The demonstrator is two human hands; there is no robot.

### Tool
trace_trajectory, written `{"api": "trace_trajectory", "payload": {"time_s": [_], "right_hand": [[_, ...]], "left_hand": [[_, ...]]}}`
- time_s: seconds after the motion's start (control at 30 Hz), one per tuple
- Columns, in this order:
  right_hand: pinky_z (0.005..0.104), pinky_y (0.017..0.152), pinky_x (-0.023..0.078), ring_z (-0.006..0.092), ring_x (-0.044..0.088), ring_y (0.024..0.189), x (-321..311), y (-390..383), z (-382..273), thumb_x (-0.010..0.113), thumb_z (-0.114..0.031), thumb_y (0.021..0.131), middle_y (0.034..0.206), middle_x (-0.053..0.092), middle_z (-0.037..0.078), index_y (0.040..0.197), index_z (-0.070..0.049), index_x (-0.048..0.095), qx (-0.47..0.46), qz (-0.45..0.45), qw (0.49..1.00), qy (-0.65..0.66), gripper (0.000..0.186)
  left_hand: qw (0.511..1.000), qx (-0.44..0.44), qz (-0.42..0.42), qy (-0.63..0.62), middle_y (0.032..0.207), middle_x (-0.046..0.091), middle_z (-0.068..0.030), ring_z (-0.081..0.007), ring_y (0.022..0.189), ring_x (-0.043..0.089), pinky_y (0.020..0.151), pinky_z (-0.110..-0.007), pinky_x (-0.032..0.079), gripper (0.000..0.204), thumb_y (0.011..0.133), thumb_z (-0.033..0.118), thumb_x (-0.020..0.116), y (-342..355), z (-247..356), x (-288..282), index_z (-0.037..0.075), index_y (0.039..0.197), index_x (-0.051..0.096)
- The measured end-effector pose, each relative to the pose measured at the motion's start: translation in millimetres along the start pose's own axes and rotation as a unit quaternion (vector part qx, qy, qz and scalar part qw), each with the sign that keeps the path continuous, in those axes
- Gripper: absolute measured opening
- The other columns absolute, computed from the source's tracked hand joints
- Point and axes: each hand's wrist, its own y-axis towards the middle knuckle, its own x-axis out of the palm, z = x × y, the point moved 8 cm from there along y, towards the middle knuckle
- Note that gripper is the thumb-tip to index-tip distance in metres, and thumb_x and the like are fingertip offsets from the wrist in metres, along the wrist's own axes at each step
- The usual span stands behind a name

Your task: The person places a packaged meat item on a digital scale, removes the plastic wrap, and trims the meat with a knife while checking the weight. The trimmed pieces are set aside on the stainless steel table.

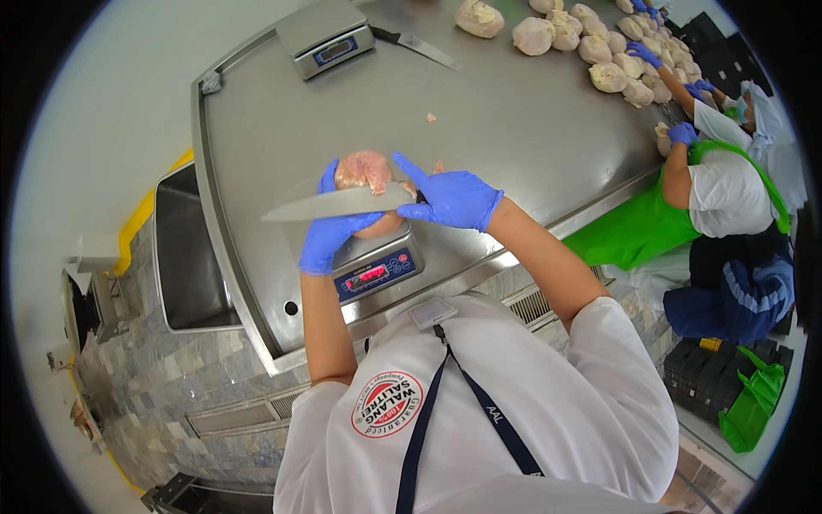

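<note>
Your left hand point(327, 240), in a blue glove, is curled around a rounded lump of pink raw meat point(363, 167), its fingers wrapping the far-left side. Your right hand point(458, 199), gloved alike, grips the dark handle of a large knife point(334, 204), with one finger sticking out away from you. The blade points left from that hand and crosses over the meat and your left hand; you cannot tell from here whether its edge touches the meat.

Just under your left hand and the meat sits a compact scale point(375, 272) with a lit red display; whether the meat rests on it is hidden. Beyond your hands, on the steel table point(514, 128), lie a small pink scrap point(431, 117), a second knife point(426, 50) and, farther off, a second scale point(325, 43). Many pale, rounded pieces of raw meat point(608, 77) are heaped well beyond your right hand, where a co-worker in a green apron point(646, 224) stands. Well left of your left hand is a steel sink point(193, 257).
</note>
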Motion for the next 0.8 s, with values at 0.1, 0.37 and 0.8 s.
{"api": "trace_trajectory", "payload": {"time_s": [0.1,0.37,0.8], "right_hand": [[0.0454,0.077,0.053,0.0365,0.069,0.084,-2,6,2,0.05,-0.06,0.093,0.093,0.07,0.016,0.153,-0.009,0.018,-0.073,0.037,0.996,-0.034,0.084],[0.0499,0.076,0.052,0.0448,0.067,0.086,19,50,-8,0.051,-0.059,0.091,0.1,0.069,0.024,0.148,-0.01,0.023,-0.023,0.029,0.999,0.003,0.08],[0.0489,0.084,0.051,0.0416,0.066,0.097,-3,31,-10,0.053,-0.057,0.09,0.11,0.066,0.025,0.136,-0.006,0.035,-0.034,-0.006,0.995,0.093,0.071]], "left_hand": [[1.0,0.027,-0.002,0.012,0.142,0.043,-0.0157,-0.0283,0.131,0.045,0.11,-0.039,0.038,0.109,0.066,0.035,0.09,-1,7,6,0.003,0.148,0.027],[0.998,0.023,-0.019,-0.057,0.144,0.043,-0.0149,-0.0256,0.131,0.045,0.111,-0.039,0.037,0.106,0.068,0.028,0.088,3,10,6,0.001,0.15,0.027],[0.998,0.012,-0.047,-0.039,0.146,0.04,-0.0173,-0.0276,0.136,0.039,0.114,-0.039,0.033,0.106,0.068,0.027,0.087,4,11,11,0.002,0.15,0.025]]}}
